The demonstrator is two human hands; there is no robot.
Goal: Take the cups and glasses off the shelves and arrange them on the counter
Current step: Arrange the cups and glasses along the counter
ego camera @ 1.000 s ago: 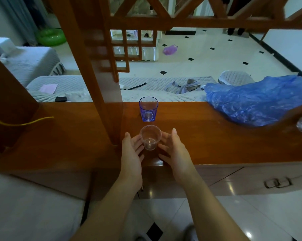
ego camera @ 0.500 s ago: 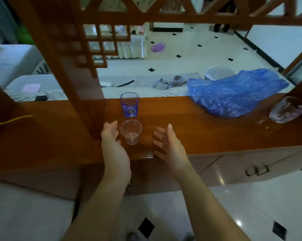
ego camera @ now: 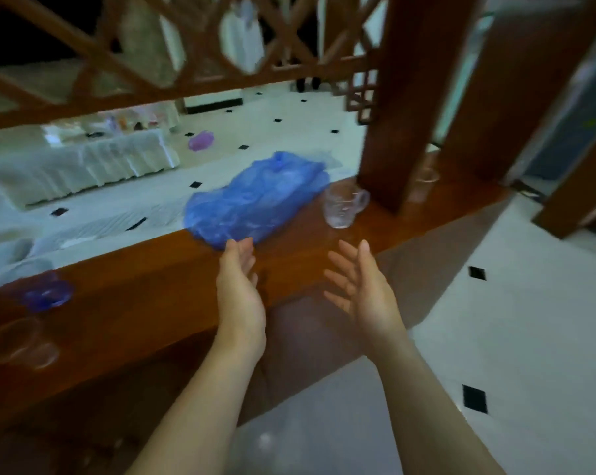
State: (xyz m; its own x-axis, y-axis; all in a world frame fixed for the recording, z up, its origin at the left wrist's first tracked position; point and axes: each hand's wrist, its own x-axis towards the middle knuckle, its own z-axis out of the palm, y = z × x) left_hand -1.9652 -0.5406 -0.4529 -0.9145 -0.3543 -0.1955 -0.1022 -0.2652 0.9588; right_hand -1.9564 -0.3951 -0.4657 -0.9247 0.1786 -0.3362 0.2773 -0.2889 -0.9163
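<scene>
A clear glass mug point(ego camera: 344, 206) with a handle stands on the wooden counter point(ego camera: 146, 303), far right, beside a post. A blue glass point(ego camera: 46, 293) and a clear cup point(ego camera: 19, 342) sit blurred at the counter's left end, one behind the other. Another faint clear glass point(ego camera: 426, 183) shows behind the post. My left hand point(ego camera: 240, 289) and my right hand point(ego camera: 365, 289) hover over the counter's front edge, palms facing each other, fingers apart, holding nothing. The mug lies beyond my right hand.
A crumpled blue plastic bag point(ego camera: 252, 200) lies on the counter just beyond my left hand. A thick wooden post point(ego camera: 396, 108) rises at the right, with lattice work point(ego camera: 187, 63) overhead. White tiled floor is on the right.
My hands have let go of the clear cup and moved right along the counter. The view has swung right, so both cups now sit far left and the mug is ahead.
</scene>
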